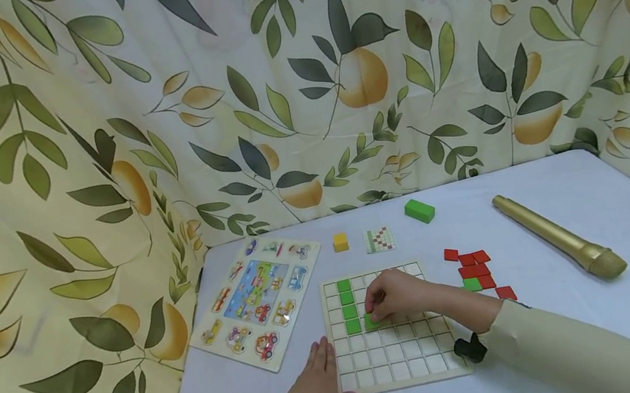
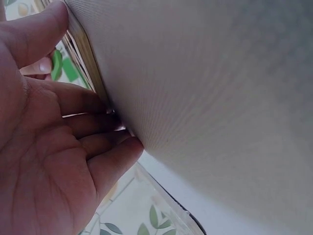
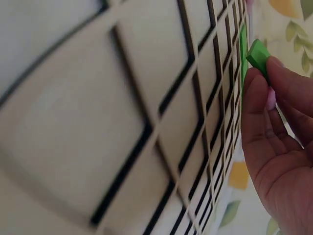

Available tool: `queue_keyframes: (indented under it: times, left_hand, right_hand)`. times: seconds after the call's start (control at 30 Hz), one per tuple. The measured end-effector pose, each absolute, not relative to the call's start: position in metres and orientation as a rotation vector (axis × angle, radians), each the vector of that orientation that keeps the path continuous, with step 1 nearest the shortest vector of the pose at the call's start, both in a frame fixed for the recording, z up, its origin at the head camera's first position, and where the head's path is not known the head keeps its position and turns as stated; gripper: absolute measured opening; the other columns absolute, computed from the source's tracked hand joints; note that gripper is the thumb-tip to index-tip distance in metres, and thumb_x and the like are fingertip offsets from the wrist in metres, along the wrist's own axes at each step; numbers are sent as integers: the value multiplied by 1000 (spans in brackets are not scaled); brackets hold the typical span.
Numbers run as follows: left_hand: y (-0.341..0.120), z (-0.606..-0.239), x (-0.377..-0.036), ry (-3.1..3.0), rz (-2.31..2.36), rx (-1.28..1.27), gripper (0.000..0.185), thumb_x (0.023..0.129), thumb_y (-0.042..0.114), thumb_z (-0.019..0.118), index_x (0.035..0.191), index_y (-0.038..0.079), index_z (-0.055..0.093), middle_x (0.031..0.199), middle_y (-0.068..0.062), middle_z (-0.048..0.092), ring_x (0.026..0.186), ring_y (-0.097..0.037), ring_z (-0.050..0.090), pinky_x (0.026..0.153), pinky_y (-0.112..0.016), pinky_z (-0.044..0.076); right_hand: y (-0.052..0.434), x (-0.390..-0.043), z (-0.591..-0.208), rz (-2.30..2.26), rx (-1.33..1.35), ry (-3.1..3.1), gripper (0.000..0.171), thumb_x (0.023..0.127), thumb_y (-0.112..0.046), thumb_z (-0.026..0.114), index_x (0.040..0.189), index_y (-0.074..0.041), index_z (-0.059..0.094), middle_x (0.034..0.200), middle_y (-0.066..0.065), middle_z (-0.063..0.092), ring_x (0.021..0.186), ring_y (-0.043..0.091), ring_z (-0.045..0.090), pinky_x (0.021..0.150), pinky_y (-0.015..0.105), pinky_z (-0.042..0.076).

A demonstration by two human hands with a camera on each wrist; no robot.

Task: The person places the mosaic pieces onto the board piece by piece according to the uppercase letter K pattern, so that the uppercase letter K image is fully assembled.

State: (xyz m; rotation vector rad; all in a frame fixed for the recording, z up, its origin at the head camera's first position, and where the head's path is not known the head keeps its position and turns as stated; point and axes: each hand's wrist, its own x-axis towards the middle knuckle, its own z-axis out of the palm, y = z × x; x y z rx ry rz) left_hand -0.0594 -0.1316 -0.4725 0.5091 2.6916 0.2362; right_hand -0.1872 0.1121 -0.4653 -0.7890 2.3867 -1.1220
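A wooden grid board point(image 1: 391, 350) lies on the white table, with three green tiles point(image 1: 348, 306) in its left column. My right hand point(image 1: 394, 294) pinches another green tile point(image 1: 372, 320) over a cell just right of that column; in the right wrist view the green tile point(image 3: 257, 55) sits at my fingertips point(image 3: 266, 78) against the grid board point(image 3: 146, 122). My left hand point(image 1: 316, 391) lies flat on the table, fingers straight against the board's left edge, as the left wrist view shows with my fingers point(image 2: 98, 137) touching the board edge point(image 2: 93, 63).
A pile of red tiles with one green tile point(image 1: 478, 273) lies right of the board. Behind it are a yellow cube point(image 1: 340, 241), a pattern card point(image 1: 379, 240) and a green block point(image 1: 419, 210). A vehicle puzzle point(image 1: 260, 299) lies left, a gold microphone point(image 1: 559, 235) right.
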Motion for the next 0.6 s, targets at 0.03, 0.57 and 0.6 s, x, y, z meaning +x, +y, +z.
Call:
queue_keyframes:
  times: [0.03, 0.57, 0.6]
  left_hand:
    - [-132, -473, -60, 2695, 230, 515, 88, 96, 51, 61, 153, -8, 31, 162, -23, 23, 151, -37, 19, 118, -47, 28]
    - [-133, -474, -61, 2692, 232, 523, 88, 95, 52, 61, 153, -7, 32, 163, -22, 23, 150, -37, 20, 118, -46, 29]
    - [-133, -474, -61, 2693, 230, 523, 88, 95, 52, 62, 153, -7, 32, 163, -22, 24, 150, -37, 20, 117, -46, 29]
  right_hand:
    - [108, -186, -466, -1135, -785, 2370, 8, 84, -10, 82, 85, -10, 74, 75, -7, 66, 72, 10, 59, 65, 26, 52]
    - [79, -173, -467, -1111, -860, 2332, 8, 83, -9, 83, 87, -11, 76, 78, -8, 68, 72, 9, 62, 66, 25, 54]
    - [78, -173, -468, -1108, -860, 2333, 8, 83, -9, 83, 87, -11, 76, 78, -8, 68, 72, 9, 62, 65, 26, 54]
